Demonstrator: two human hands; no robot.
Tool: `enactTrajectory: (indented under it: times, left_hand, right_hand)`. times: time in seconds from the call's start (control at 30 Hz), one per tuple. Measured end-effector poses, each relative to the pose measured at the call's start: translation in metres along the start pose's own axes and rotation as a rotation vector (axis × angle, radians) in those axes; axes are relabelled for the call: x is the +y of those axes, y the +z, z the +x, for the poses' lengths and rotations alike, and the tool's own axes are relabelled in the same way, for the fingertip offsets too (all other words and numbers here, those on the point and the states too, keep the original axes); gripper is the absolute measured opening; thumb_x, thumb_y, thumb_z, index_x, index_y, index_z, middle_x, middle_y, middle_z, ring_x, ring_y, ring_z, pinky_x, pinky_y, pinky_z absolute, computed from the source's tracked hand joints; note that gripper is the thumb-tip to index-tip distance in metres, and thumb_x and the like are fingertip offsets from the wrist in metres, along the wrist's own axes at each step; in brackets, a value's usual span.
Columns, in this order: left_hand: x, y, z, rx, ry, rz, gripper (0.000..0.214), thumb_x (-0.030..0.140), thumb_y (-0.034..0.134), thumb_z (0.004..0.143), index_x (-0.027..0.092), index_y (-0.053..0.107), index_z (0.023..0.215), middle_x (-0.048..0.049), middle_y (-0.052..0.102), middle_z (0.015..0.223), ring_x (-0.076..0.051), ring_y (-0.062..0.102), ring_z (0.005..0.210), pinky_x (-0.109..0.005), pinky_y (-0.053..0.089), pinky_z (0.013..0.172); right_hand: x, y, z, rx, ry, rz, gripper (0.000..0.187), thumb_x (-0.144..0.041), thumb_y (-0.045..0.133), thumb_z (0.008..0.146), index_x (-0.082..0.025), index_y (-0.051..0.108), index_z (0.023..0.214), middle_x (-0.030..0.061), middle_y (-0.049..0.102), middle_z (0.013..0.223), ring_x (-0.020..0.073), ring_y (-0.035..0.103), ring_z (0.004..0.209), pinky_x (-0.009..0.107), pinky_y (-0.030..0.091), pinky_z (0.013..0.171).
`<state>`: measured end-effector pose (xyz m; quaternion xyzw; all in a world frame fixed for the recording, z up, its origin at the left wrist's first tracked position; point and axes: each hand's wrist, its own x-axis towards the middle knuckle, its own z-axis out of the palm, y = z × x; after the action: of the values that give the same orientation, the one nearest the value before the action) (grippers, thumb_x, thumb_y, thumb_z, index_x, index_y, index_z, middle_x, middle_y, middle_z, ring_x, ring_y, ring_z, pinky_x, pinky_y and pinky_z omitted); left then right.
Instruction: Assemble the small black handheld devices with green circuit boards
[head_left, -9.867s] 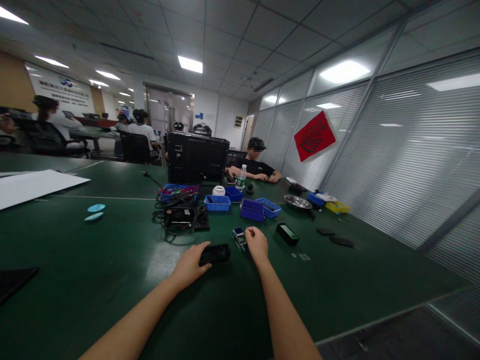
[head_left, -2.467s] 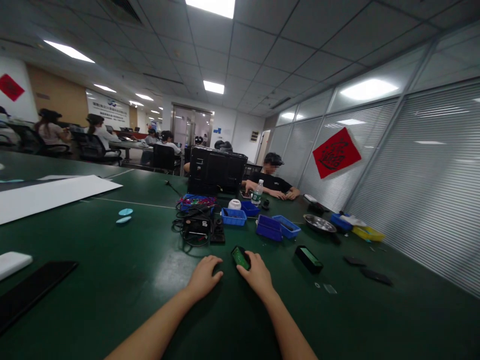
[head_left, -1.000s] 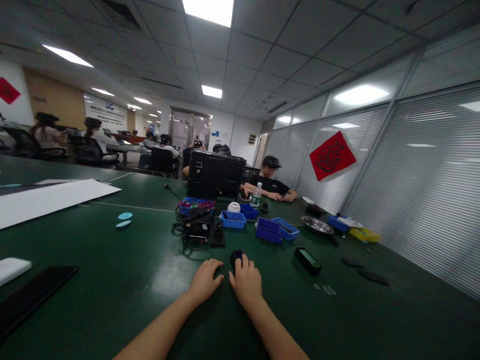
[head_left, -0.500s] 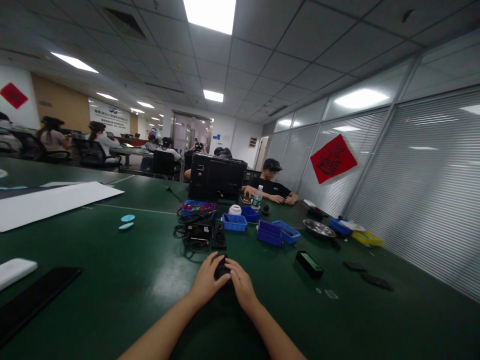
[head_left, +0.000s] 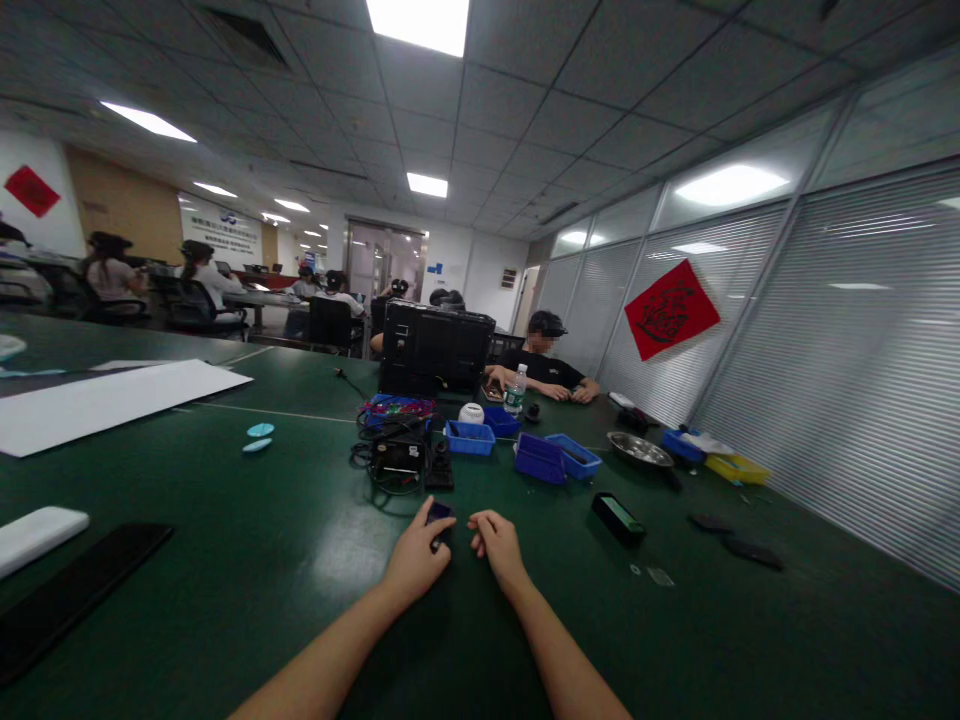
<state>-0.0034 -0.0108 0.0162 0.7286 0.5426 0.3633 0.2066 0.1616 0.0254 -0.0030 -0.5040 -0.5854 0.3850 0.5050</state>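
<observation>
Holding one dark device (head_left: 440, 511) at the middle of the green surface (head_left: 300, 630): left hand (head_left: 414, 556), fingers wrapped about it. Right hand (head_left: 499, 552): just beside, apart from the device, fingers curled and narrow; whether they pinch anything, cannot tell. Beyond the device: black unit (head_left: 398, 457) with cables. To the right: black case (head_left: 618, 519), green on top, near a clear plate (head_left: 661, 577). Farther back: blue tray (head_left: 470, 442), white ball (head_left: 471, 413), bottle (head_left: 516, 391).

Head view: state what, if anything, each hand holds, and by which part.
The left hand holds the dark device by its left side, a finger across its top. The right hand is curled; whether it holds anything cannot be told.
</observation>
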Motion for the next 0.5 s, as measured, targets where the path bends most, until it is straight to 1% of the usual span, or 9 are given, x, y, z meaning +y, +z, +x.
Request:
enactTrajectory:
  times: [0.13,0.27,0.4,0.5]
  left_hand:
    - [0.002,-0.006,-0.007,-0.009,-0.016,0.024,0.045,0.011,0.047,0.067,0.024,0.059,0.109,-0.0017,0.029,0.14,-0.018,0.044,0.117,-0.025,0.032,0.099]
    - [0.0,-0.016,-0.016,-0.016,-0.011,0.027,0.045,0.012,0.046,0.067,0.025,0.06,0.108,-0.0009,0.03,0.14,-0.019,0.046,0.115,-0.026,0.032,0.099]
    - [-0.002,-0.037,-0.026,-0.049,-0.034,0.042,0.044,0.015,0.045,0.069,0.025,0.06,0.109,-0.0012,0.03,0.139,-0.02,0.046,0.115,-0.029,0.033,0.1]
    - [-0.007,-0.056,-0.033,-0.058,-0.071,0.076,0.044,0.019,0.045,0.069,0.026,0.059,0.11,-0.0005,0.032,0.138,-0.022,0.045,0.116,-0.031,0.032,0.101]
  right_hand:
    - [0.008,-0.007,0.004,0.013,-0.003,0.005,0.03,-0.039,0.045,0.073,-0.012,0.058,0.074,0.0031,0.06,0.062,0.0063,0.045,0.038,0.017,0.032,0.035]
    - [0.011,-0.012,0.005,0.022,-0.017,0.012,0.026,-0.036,0.046,0.073,-0.012,0.058,0.074,0.0029,0.06,0.062,0.0066,0.045,0.038,0.017,0.032,0.036]
    - [0.007,-0.013,0.005,0.033,0.012,0.019,0.024,-0.033,0.045,0.073,-0.012,0.058,0.074,0.0031,0.06,0.062,0.0065,0.045,0.039,0.017,0.032,0.036]
    - [0.005,-0.014,0.008,0.036,0.039,0.003,0.022,-0.03,0.044,0.073,-0.012,0.057,0.072,0.0015,0.059,0.059,0.0057,0.044,0.037,0.017,0.032,0.036]
